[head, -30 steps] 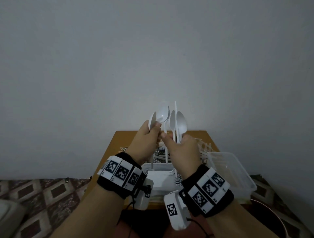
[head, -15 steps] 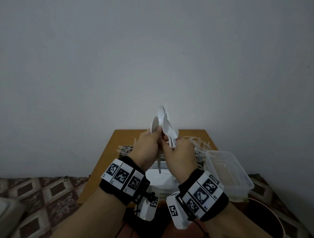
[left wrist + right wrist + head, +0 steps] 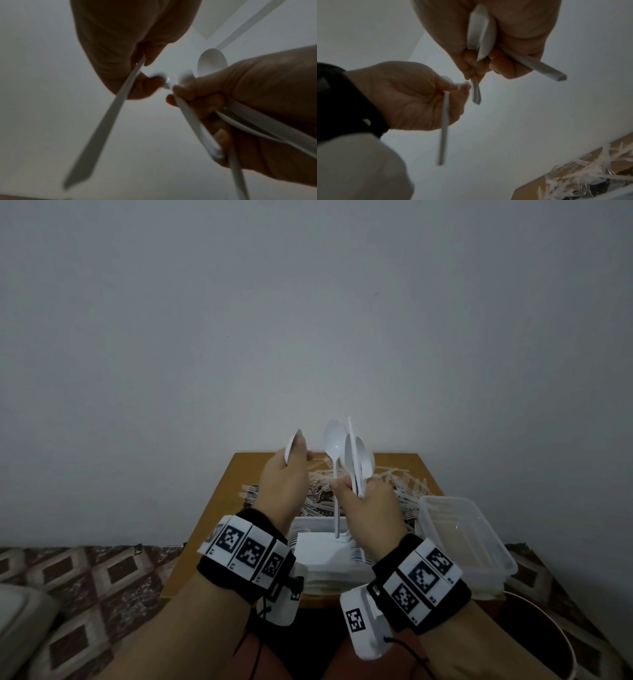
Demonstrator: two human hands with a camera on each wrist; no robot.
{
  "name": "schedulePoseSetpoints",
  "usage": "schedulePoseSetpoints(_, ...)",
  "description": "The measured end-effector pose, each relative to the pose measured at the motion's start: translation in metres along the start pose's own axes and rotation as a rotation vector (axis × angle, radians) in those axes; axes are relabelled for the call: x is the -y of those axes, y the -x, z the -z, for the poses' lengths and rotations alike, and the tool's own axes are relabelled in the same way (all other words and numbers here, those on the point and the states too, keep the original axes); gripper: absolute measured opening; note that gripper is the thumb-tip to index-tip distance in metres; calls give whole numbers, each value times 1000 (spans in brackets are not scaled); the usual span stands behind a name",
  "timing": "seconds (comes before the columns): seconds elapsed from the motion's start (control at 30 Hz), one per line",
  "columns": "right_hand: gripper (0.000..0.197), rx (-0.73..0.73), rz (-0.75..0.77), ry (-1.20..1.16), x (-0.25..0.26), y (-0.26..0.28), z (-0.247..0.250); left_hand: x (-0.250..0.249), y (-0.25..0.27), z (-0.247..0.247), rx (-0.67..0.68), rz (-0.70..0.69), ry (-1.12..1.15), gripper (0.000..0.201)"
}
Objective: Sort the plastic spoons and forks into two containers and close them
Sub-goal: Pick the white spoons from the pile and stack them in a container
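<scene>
Two hands are up in the air in front of a bare grey wall (image 3: pixel 308 302), and I see lots of free room around them. Below them is a small wooden table (image 3: pixel 219 508), and its far edge meets the wall.

My left hand (image 3: pixel 282 491) pinches one white spoon (image 3: pixel 291 448) near its bowl — the handle hangs down past the palm. My right hand (image 3: pixel 368 510) is curled round a bunch of spoons (image 3: pixel 346 453), bowls pointing up. The two hands are near each other but not touching.

A pile of clear forks (image 3: pixel 400 491) lies loose at the back of the table. On the right edge sits a see-through box (image 3: pixel 479 546). I see long pale things against its far wall, but I cannot tell what they are. Between my wrists is a white box (image 3: pixel 322 553) — it has rows of spoons along its sides.
</scene>
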State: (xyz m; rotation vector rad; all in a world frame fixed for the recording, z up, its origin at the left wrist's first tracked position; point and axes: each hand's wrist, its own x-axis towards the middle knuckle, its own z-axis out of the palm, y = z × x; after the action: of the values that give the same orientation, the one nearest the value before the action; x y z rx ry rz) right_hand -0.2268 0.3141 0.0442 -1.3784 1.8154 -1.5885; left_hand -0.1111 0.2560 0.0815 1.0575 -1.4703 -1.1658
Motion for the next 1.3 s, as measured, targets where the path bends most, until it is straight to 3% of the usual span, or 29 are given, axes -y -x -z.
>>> schedulePoseSetpoints(0.1,29,19,-12,35,-1,-2,-1,0,1,4,76,76,-2,95)
schedulePoseSetpoints(0.13,29,27,-16,42,-2,-2,-2,1,-1,5,96,114,36,92)
schedulePoseSetpoints(0.23,29,35,-20,40,-1,0,-4,9,-5,6,65,112,63,36)
schedulePoseSetpoints(0.33,31,33,-27,31,1,1,-6,19,-7,3,59,67,135,13)
schedulePoseSetpoints(0.53,24,36,8,36,1,5,-10,24,-5,-1,23,-58,114,23)
schedulePoseSetpoints(0.73,43,-24,19,-18,4,5,-11,20,2,-6,94,-107,199,30)
schedulePoseSetpoints(0.97,39,-31,42,11,4,3,-13,22,5,-9,62,-56,413,23)
schedulePoseSetpoints(1.1,32,25,78,41,4,2,-10,24,5,-6,87,-16,343,9)
schedulePoseSetpoints(1.2,30,65,127,88,0,0,-10,26,6,-3,178,-12,180,28)
schedulePoseSetpoints(1.3,19,104,154,62,-2,2,-14,23,7,-4,180,-15,214,36)
